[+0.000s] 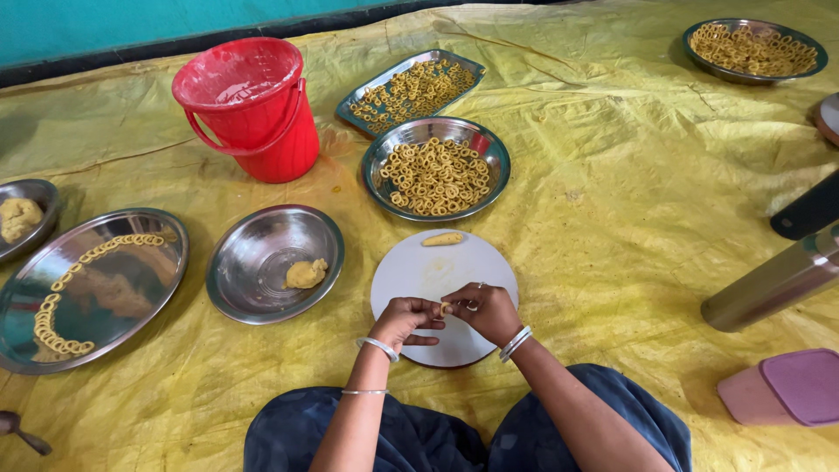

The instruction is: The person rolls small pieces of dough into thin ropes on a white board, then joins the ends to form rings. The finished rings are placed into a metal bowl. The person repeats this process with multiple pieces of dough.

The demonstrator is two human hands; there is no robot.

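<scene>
Head camera view, looking down at a person seated on a yellow sheet [612, 175] spread over the floor. Both hands meet over a round white board [411, 271] in front of the knees. The left hand [404, 319] and right hand [485, 310] pinch a small strip of yellow dough [447, 308] between thumb and fingertips, fingers nearly closed on it; whether its ends are joined cannot be made out. A short dough roll [442, 239] lies at the far edge of the board, well apart from the hands.

Beyond the board sit a steel plate of dough rings [436, 175] and a rectangular tray of rings [411, 90]; another plate of rings [753, 49] is far right. To the left is a steel bowl [253, 280] holding a lump of dough [306, 274], then a wide steel plate [131, 288] with a curved line of rings [54, 315] along its rim. A red bucket [249, 109] stands behind.

Risks, judged from this: the strip is thin and soft, so a hard pinch could tear or flatten it, and a loose join could let the ring spring open. The roll near the board's edge could be nudged onto the sheet. Bangles on both wrists hang close to the board and might drag across it
</scene>
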